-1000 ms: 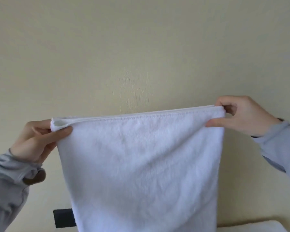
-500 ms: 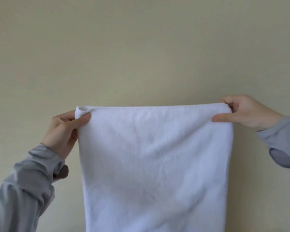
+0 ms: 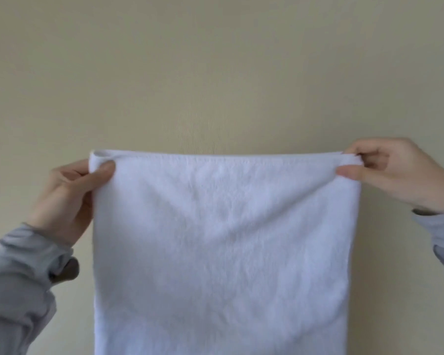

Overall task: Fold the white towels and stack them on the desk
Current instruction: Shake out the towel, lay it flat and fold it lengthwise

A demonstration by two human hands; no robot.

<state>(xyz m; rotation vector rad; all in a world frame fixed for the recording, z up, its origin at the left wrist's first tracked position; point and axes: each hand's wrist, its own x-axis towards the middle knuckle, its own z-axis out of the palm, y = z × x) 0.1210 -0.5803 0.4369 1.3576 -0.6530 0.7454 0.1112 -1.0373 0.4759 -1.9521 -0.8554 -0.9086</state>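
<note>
The white towel [image 3: 223, 252] hangs from centre to 6 o'clock, barring passage; the left hand [image 3: 67, 198] at 9 and right hand [image 3: 397, 172] at 3 o'clock flank it. Toward 12 o'clock, room opens before the wall [image 3: 215, 60].

towel [image 3: 223, 239]: lower end past bottom edge; left sleeve [image 3: 16, 290], right sleeve [image 3: 441, 231]: cropped at sides

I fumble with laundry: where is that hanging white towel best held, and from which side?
At the two top corners of the white towel, along the stitched hem, each from its own outer side, thumb on the near face. The left hand and right hand pinch it so: the top edge runs level and the cloth hangs flat.
</note>
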